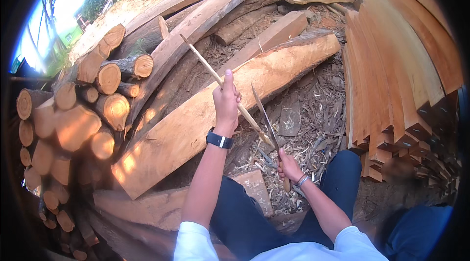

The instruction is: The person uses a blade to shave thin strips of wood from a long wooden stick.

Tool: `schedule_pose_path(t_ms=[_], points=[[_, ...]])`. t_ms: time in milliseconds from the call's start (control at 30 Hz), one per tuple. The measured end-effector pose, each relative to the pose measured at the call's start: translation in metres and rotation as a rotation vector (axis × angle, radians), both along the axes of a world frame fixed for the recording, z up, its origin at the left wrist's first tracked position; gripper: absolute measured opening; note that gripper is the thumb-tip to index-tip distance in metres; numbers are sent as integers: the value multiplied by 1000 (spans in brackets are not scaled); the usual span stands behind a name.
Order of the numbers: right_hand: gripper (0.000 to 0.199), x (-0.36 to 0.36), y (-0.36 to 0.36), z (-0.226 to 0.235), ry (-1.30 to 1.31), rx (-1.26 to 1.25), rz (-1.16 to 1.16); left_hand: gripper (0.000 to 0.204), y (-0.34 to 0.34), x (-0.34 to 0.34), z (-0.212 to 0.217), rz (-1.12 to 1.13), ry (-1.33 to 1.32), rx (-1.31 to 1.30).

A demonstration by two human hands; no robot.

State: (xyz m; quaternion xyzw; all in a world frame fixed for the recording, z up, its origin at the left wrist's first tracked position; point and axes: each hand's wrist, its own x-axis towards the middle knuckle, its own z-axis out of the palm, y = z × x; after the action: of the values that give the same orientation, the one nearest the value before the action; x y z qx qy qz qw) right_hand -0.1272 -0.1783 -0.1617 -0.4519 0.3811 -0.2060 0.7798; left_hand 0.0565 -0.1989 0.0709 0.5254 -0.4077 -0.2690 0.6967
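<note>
My left hand (226, 100) is wrapped round a thin peeled stick (202, 60), thumb up along it. The stick slants from the upper left down to the lower right, its low end near the knife. In my right hand (290, 167) is the handle of a long-bladed knife (267, 119). Its dark blade points up and away, beside the stick's lower part; whether the two touch, I cannot tell. The butt of the handle shows below my fingers. Behind both hands lies a thick squared timber (183, 126) with bark along its far edge.
At the left, cut logs (116, 109) are stacked with their ends facing out. Sawn planks (387, 70) stand in a large pile at the right. Wood shavings (313, 148) and bark chips cover the ground. A short board (254, 187) lies by my knees (342, 173).
</note>
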Motion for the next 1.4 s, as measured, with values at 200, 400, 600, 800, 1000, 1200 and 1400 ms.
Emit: schedule_pose_path(t_ms=[200,400,600,800,1000,1200,1400], points=[[50,-26,18,15,69,-186,107,54,136,15,31,20,22,-251],[41,-32,31,7,139,-302,172,56,223,7,-37,296,11,-419],[38,-31,56,20,162,-670,339,59,273,-21,-56,413,-99,-525],[37,-21,66,25,219,-798,529,60,294,-25,-37,423,-133,-604],[40,-14,57,5,268,-740,430,62,281,2,-35,326,-164,-538],[39,-2,36,23,432,-546,433,63,242,33,-16,174,-264,-509],[37,16,23,41,541,-557,375,58,198,85,-1,127,-104,-469]])
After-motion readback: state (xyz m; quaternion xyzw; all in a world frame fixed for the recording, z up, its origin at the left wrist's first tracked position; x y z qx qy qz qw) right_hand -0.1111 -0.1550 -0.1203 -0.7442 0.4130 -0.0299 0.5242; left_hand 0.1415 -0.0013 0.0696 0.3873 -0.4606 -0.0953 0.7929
